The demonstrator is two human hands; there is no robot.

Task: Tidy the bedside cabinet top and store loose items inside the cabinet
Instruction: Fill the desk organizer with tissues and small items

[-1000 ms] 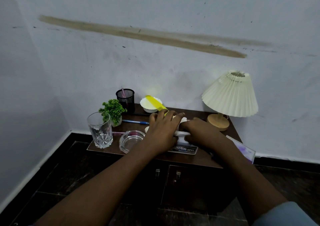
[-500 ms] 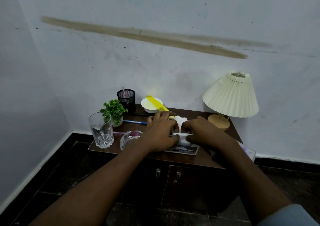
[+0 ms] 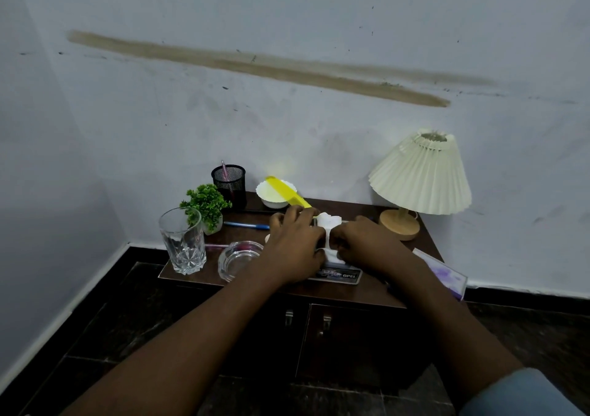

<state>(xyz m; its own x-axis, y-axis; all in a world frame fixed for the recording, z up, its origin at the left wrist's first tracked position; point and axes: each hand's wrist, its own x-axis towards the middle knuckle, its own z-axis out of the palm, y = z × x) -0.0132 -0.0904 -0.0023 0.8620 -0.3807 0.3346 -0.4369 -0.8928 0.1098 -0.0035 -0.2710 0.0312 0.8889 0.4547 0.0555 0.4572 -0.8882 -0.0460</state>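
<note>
The cabinet [image 3: 360,345] stood shut. On its worktop [image 3: 357,294] the lamp [image 3: 421,176] sat at 2 o'clock and the glass [image 3: 183,243] at 9. At the centre, the left hand [image 3: 295,251] and right hand [image 3: 364,244] both pinched a white wad [image 3: 329,220], fingers [image 3: 292,216] curled on it. It looked soft, light and easily torn, so best gathered whole. The hands hid most of it; whether it was tissue or cloth, I could not tell. The card [image 3: 341,276] beneath was half covered.

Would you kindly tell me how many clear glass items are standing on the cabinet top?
2: a drinking glass at the front left corner and a glass ashtray just right of it. The left hand and right hand may hide others.
</note>
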